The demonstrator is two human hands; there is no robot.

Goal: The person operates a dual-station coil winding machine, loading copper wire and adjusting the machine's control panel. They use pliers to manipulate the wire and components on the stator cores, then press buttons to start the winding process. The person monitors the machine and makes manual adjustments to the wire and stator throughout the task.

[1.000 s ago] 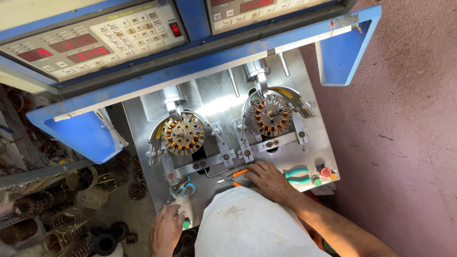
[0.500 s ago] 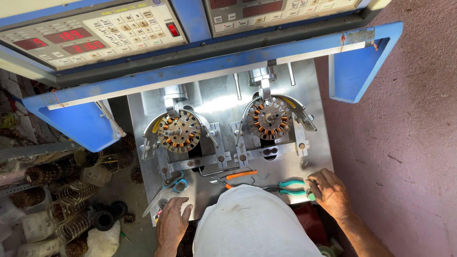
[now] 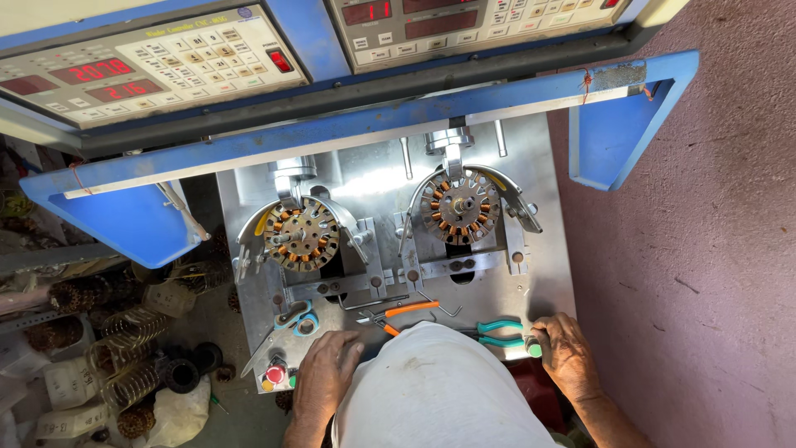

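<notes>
Nearest, the left hand (image 3: 325, 373) lies flat on the metal work plate (image 3: 543, 274), fingers spread and holding nothing, just right of a red push button (image 3: 276, 374). Over on the right, the right hand (image 3: 566, 353) rests with its fingertips on a small green button (image 3: 535, 351), beside the teal-handled pliers (image 3: 497, 333). Orange-handled cutters (image 3: 400, 313) lie between the hands. Farther off, two copper-wound stators, left (image 3: 302, 235) and right (image 3: 458, 207), sit in their fixtures below the blue control panel (image 3: 166, 62).

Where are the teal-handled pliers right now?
In the head view, the teal-handled pliers lie on the metal plate at its front edge on the person's right, just left of the right hand and right of the orange-handled cutters.
</notes>
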